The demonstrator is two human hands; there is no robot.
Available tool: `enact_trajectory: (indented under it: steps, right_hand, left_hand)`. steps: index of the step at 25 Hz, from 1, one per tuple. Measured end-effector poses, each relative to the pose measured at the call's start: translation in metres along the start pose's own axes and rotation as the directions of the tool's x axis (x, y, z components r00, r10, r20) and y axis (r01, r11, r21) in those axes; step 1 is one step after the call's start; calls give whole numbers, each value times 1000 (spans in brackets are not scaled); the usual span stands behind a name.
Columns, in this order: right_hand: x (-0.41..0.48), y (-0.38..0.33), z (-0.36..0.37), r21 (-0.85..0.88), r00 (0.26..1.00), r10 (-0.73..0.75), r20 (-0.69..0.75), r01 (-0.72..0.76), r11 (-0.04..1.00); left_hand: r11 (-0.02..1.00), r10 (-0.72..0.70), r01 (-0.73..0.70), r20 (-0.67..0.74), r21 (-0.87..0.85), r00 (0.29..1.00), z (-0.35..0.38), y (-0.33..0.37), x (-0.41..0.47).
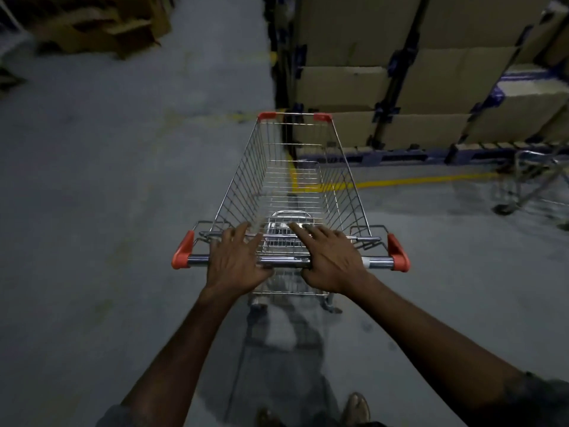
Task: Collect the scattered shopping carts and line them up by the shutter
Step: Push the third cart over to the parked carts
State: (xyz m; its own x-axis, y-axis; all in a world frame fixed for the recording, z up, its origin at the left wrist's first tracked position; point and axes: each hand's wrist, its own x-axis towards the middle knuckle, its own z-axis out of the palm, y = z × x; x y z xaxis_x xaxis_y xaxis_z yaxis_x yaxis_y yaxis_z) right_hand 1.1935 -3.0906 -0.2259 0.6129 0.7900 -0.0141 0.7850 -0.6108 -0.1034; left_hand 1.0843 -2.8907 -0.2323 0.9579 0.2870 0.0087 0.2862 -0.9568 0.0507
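Shopping cart (292, 192) points straight ahead, lengthwise away from the person.

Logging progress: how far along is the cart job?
Done: nothing visible; no shutter or row in view. In hand: left hand and right hand press the handle of an empty cart. Left: a second cart stands at right, by the boxes.

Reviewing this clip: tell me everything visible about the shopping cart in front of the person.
The shopping cart is a silvery wire-mesh basket standing upright on the grey floor, its nose pointing away toward stacked cartons. Orange-red caps mark both front corners and both ends of the shiny handle bar. The left hand and right hand rest on that bar, fingers extended forward. A rear wheel shows below.
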Motion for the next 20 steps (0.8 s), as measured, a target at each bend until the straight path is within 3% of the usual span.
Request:
enact_trajectory:
  steps: [3,8,14,20]
  right_hand:
    - [51,-45,3,32,995,-103,16,103,994]
    - [146,-107,9,2,965,-259,40,260,966]
    - [270,-171,18,-27,898,-426,112,431,902]
    - [390,-234,22,3,838,-528,136,532,847]
  left_hand:
    - [998,-45,42,61,44,997,-1,-67,2]
    - [979,-200,203,77,-25,977,2,-164,8]
    - [916,-394,401,131,-30,910,-5,-265,34]
    - [818,-567,568,37,-89,823,-10,-355,62]
